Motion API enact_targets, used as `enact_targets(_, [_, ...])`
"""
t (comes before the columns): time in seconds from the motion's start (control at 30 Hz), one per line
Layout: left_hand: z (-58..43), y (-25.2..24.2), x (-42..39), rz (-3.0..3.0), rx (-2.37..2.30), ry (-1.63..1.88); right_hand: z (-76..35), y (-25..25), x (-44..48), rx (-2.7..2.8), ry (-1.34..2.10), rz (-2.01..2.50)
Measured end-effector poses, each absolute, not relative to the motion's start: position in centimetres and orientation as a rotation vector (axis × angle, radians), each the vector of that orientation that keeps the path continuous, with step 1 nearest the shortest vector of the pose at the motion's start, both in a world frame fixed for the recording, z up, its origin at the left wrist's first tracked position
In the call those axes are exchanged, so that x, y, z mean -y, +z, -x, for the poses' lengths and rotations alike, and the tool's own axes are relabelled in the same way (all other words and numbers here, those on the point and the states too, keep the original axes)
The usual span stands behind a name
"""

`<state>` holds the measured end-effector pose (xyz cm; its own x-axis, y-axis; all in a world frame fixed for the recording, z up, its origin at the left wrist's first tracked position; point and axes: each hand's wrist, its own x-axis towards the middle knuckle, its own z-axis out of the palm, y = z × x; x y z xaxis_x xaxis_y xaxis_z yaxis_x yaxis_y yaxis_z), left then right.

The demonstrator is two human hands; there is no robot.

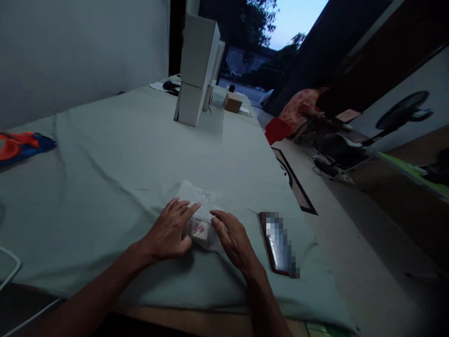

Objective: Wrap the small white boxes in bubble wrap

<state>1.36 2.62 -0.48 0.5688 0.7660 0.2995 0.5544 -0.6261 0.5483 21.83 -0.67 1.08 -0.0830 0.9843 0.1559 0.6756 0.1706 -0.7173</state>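
Observation:
A small white box with red markings [199,230] lies on the cloth-covered table near its front. Around and beyond it spreads clear, crinkled plastic wrap [191,193]. From the left, my left hand [170,229] rests on the wrap with its fingers stretched out and the thumb apart, beside the box. On the other side, my right hand [234,236] touches the right part of the wrap, its fingers slightly bent and thumb apart. Neither hand is closed around the box. Some of the wrap is hidden beneath my fingers.
A phone [278,245] lies right of my right hand. Orange and blue items [26,146] are at the far left. Tall white boxes [196,70] and a brown carton [232,102] stand farther back. A seated person [300,110] and a fan [401,110] are at right.

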Motion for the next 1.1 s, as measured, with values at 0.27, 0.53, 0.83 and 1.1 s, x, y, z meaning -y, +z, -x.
enact_targets(0.27, [0.9, 2.2, 0.6, -2.285, -1.231, 0.328, -21.8, 3.3, 4.9, 2.012, 1.136, 1.414])
enact_targets(0.53, [1.2, -0.7, 1.4, -2.336, -1.313, 0.148, -22.1, 0.4, 6.1, 1.854, 1.111, 1.643])
enact_targets(0.83, [0.0, -1.7, 1.2, -2.402, -1.037, 0.546, -21.7, -0.7, 5.6, 1.801, 0.809, 1.794])
enact_targets(1.1, [-0.7, -4.0, 0.6, -2.380, -1.031, 0.481, -19.0, 0.1, 3.4, 2.202, 0.391, 1.917])
